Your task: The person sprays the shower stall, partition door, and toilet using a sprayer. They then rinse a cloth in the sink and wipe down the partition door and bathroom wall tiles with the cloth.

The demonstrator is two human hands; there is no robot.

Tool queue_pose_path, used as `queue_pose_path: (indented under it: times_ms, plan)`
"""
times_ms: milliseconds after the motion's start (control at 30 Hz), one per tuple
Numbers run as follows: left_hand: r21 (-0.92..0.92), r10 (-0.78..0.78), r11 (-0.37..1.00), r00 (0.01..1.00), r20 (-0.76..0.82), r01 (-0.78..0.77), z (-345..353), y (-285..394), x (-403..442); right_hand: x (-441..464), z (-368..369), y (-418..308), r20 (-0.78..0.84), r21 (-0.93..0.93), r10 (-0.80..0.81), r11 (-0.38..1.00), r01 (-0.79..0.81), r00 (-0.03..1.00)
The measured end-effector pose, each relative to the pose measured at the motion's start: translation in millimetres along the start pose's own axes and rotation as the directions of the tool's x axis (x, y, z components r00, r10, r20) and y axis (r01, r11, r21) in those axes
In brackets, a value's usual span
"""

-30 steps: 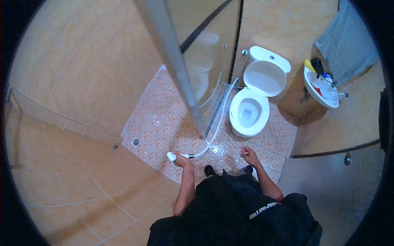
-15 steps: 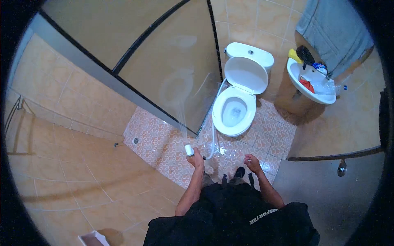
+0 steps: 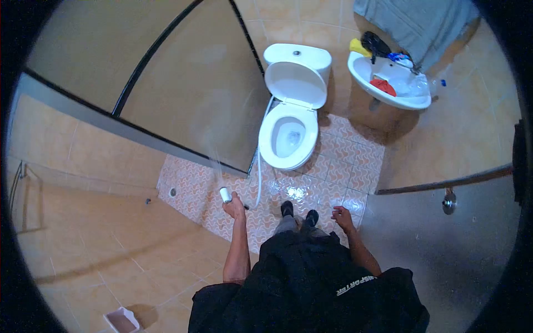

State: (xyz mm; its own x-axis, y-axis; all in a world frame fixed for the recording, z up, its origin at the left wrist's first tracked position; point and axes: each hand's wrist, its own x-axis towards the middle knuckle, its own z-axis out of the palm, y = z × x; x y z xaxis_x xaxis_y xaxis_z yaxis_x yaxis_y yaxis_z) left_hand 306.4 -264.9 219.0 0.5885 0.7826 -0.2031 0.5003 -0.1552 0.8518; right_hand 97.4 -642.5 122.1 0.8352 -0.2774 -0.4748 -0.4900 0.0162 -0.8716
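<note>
My left hand (image 3: 234, 206) is wrapped round a white shower head (image 3: 225, 194), and water sprays from it toward the brown partition panel (image 3: 194, 94). Its white hose (image 3: 259, 177) runs from the handle up beside the toilet (image 3: 288, 136), whose lid is raised. My right hand (image 3: 342, 216) hangs over the wet floor near my feet, its fingers curled; whether anything small is between them cannot be made out.
A sink (image 3: 361, 72) on the right wall holds a red cloth (image 3: 383, 86). A blue-grey towel (image 3: 422, 25) hangs above it. A door with a round knob (image 3: 449, 203) stands at the right. The floor has a drain (image 3: 172, 192).
The view has shifted, with the toilet and sink now farther left. My left hand has turned the shower head toward the panel, and water now sprays from it.
</note>
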Motion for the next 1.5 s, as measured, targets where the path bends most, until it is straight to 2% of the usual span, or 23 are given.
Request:
queue_pose_path:
  times_ms: [100, 167, 267, 300, 367, 400, 467, 533, 633, 700, 733, 800, 833, 967, 1033, 1067, 1200, 1233, 1300, 1367, 1400, 1433, 1500]
  plan:
    - [0.116, 0.089, 0.988, 0.989, 0.117, -0.102, 10.4, 4.3, -6.9, 12.7, -3.9, 27.6, -0.043, -0.05, 0.02, 0.999, -0.022, 0.999]
    - [0.293, 0.194, 0.925, 0.964, 0.185, -0.242, 18.7, 15.7, -8.4, 17.2, -8.4, 36.2, -0.09, -0.141, -0.097, 0.986, 0.084, 0.991]
    - [0.381, 0.337, 0.848, 0.93, 0.149, -0.368, 33.8, 46.9, -26.3, 21.6, -24.8, 20.5, -0.154, -0.116, -0.054, 0.993, 0.036, 0.987]
    - [0.372, 0.339, 0.846, 0.924, 0.176, -0.381, 44.2, 47.4, -22.6, 23.1, -29.9, 15.0, -0.182, -0.116, -0.05, 0.993, 0.029, 0.982]
    - [0.276, 0.561, 0.766, 0.813, 0.155, -0.581, 66.0, 46.8, -6.8, 29.6, -40.7, 8.5, -0.234, 0.028, -0.064, 0.997, 0.072, 0.97]
    - [0.264, 0.563, 0.764, 0.808, 0.171, -0.588, 75.6, 51.0, 4.1, 34.4, -50.1, 5.6, -0.194, -0.012, -0.047, 0.999, 0.045, 0.98]
    - [0.289, 0.337, 0.835, 0.85, 0.404, -0.468, 98.5, 68.6, 19.6, 38.3, -58.4, -28.3, -0.237, 0.083, 0.049, 0.996, -0.03, 0.97]
    - [0.268, 0.32, 0.832, 0.815, 0.483, -0.485, 110.8, 106.9, 5.8, 46.9, -67.1, -60.3, -0.262, 0.178, 0.149, 0.979, -0.104, 0.954]
    - [0.258, 0.379, 0.772, 0.747, 0.546, -0.581, 137.2, 138.1, 3.6, 80.3, -75.6, -100.5, -0.296, 0.276, 0.063, 0.961, 0.023, 0.953]
    - [0.124, 0.421, 0.804, 0.704, 0.572, -0.581, 171.2, 129.3, 28.5, 107.1, -79.7, -124.7, -0.369, 0.347, 0.013, 0.929, 0.125, 0.929]
    - [0.115, 0.265, 0.877, 0.668, 0.695, -0.467, 190.8, 120.7, 49.1, 120.3, -82.2, -137.6, -0.38, 0.35, 0.027, 0.93, 0.117, 0.925]
    - [0.164, 0.233, 0.87, 0.68, 0.695, -0.465, 206.0, 147.4, 37.7, 145.5, -89.8, -170.9, -0.49, 0.308, -0.193, 0.874, 0.376, 0.85]
    - [0.202, 0.214, 0.865, 0.702, 0.679, -0.459, 215.4, 159.4, 32.3, 155.7, -94.8, -192.5, -0.503, 0.309, -0.179, 0.876, 0.369, 0.846]
    - [0.139, 0.179, 0.914, 0.686, 0.706, -0.381, 258.0, 175.8, 26.5, 176.0, -125.8, -277.9, -0.763, 0.157, -0.273, 0.8, 0.578, 0.585]
    - [0.351, 0.092, 0.791, 0.664, 0.742, -0.502, 259.9, 226.0, -5.5, 186.2, -148.1, -310.5, -0.819, 0.213, -0.196, 0.768, 0.603, 0.539]
    - [0.344, 0.039, 0.824, 0.651, 0.758, -0.45, 271.7, 222.9, -2.5, 193.6, -161.6, -321.5, -0.854, 0.26, -0.13, 0.732, 0.63, 0.503]
    - [0.398, -0.056, 0.732, 0.533, 0.844, -0.553, 310.1, 216.0, 10.1, 235.1, -219.8, -350.1, -0.889, 0.267, -0.049, 0.754, 0.6, 0.456]
    - [0.397, -0.059, 0.732, 0.528, 0.847, -0.554, 322.1, 203.9, 16.9, 246.8, -234.3, -353.6, -0.873, 0.229, -0.066, 0.819, 0.526, 0.483]
    - [0.305, 0.06, 0.651, 0.448, 0.892, -0.695, 339.9, 185.3, 20.6, 267.3, -260.4, -362.4, -0.851, 0.184, -0.082, 0.879, 0.441, 0.519]
    - [0.33, 0.038, 0.638, 0.456, 0.889, -0.696, 334.7, 218.4, -15.8, 290.3, -283.7, -371.8, -0.968, -0.146, -0.18, 0.971, 0.192, 0.177]
    - [0.286, 0.074, 0.652, 0.434, 0.898, -0.703, 338.1, 218.9, -23.2, 301.6, -301.4, -375.3, -0.988, 0.066, 0.005, 0.917, 0.393, 0.154]
    - [0.241, 0.112, 0.663, 0.412, 0.904, -0.709, 341.6, 220.5, -31.2, 315.9, -325.7, -365.9, -0.985, 0.068, 0.0, 0.918, 0.39, 0.171]
    - [0.281, 0.111, 0.65, 0.454, 0.884, -0.706, 344.4, 235.1, -58.8, 349.1, -385.5, -333.7, -0.973, 0.01, 0.018, 0.999, 0.034, -0.232]
